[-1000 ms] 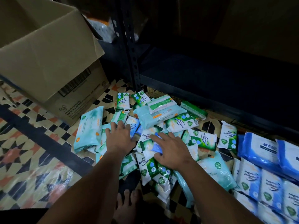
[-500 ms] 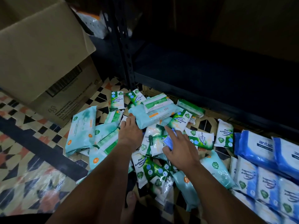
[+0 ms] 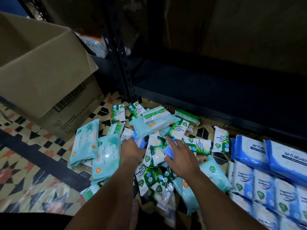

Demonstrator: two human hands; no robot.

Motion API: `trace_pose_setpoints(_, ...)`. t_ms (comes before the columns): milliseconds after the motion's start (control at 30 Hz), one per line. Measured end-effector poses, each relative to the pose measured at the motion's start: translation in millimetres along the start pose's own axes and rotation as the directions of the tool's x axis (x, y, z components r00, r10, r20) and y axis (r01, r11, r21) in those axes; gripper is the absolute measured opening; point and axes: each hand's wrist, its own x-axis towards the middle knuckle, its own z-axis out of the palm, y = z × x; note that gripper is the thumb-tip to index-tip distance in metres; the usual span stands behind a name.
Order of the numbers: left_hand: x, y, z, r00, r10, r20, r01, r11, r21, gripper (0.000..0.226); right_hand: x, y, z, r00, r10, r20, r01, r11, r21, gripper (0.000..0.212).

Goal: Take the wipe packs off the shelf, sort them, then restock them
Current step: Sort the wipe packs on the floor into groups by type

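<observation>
A loose pile of wipe packs lies on the tiled floor in front of the dark shelf [image 3: 216, 90]. It holds small green pine packs [image 3: 198, 145], large teal packs [image 3: 84, 143] and small blue-and-white packs. My left hand [image 3: 131, 151] reaches into the pile, its fingers curled on a blue-and-white fragrance pack [image 3: 127, 136]. My right hand [image 3: 181, 157] holds a small blue pack [image 3: 168, 151] between thumb and fingers, just above the pile. Blue packs [image 3: 259, 151] lie in ordered rows at the right.
An open cardboard box [image 3: 41, 67] stands on the floor at the left. A black shelf upright [image 3: 123, 72] rises behind the pile. My bare foot [image 3: 134, 211] rests on the floor [image 3: 25, 163] between my arms, near the bottom edge.
My left hand has slid forward and right onto the blue-and-white pack. My right hand has lifted the small blue pack out of the pile. The view has tilted up a little.
</observation>
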Motion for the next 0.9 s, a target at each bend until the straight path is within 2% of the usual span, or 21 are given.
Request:
trace_pose_setpoints(133, -21.7, -3.1, -1.7, 0.988, -0.012, -0.152, -0.019, 0.979, -0.205, 0.050, -12.6, 0.5, -7.7, 1.000, 0.004, -0.025, -0.004, 1.000, 0.005, 0.074)
trace_pose_setpoints(267, -62.7, 12.1, -13.6, 0.922, 0.042, -0.384, -0.214, 0.882, -0.419, 0.041, -28.5, 4.3, -17.4, 0.997, 0.058, -0.041, -0.057, 0.997, 0.045, 0.076)
trace_pose_setpoints(333, -75.2, 18.1, -15.2, 0.879, 0.100, -0.465, -0.320, 0.848, -0.423, 0.046, -34.8, 9.4, -20.9, 0.996, 0.076, -0.040, -0.073, 0.995, 0.074, 0.081)
trace_pose_setpoints(400, -82.8, 25.6, -13.7, 0.844, 0.229, -0.485, -0.401, 0.870, -0.287, 0.045, -44.6, 16.4, -27.1, 0.995, 0.090, -0.050, -0.085, 0.992, 0.093, 0.089)
trace_pose_setpoints(567, -98.8, 62.0, -8.8, 0.814, 0.493, -0.306, -0.557, 0.813, -0.171, 0.032, -68.5, 39.7, -37.5, 0.977, 0.198, -0.075, -0.178, 0.960, 0.215, 0.104)
trace_pose_setpoints(633, -108.2, 77.4, -4.3, 0.752, 0.634, -0.181, -0.659, 0.733, -0.170, 0.033, -76.1, 48.8, -38.4, 0.964, 0.256, -0.069, -0.219, 0.915, 0.339, 0.106)
trace_pose_setpoints(700, -121.2, 93.2, 3.8, 0.694, 0.718, -0.060, -0.720, 0.686, -0.105, 0.037, -83.9, 56.4, -38.6, 0.943, 0.325, -0.071, -0.249, 0.831, 0.497, 0.108)
trace_pose_setpoints(733, -127.2, 100.3, 9.8, 0.692, 0.722, -0.022, -0.721, 0.689, -0.079, 0.041, -89.1, 59.8, -39.4, 0.928, 0.368, -0.059, -0.269, 0.769, 0.580, 0.110)
trace_pose_setpoints(800, -134.4, 110.5, 23.9, 0.743, 0.668, 0.041, -0.660, 0.741, -0.125, 0.053, -99.0, 68.9, -39.1, 0.897, 0.440, -0.037, -0.297, 0.663, 0.688, 0.112)
trace_pose_setpoints(900, -134.5, 121.8, 43.2, 0.844, 0.471, 0.255, -0.399, 0.871, -0.287, 0.073, -116.1, 83.5, -41.8, 0.864, 0.503, -0.029, -0.324, 0.598, 0.733, 0.114)
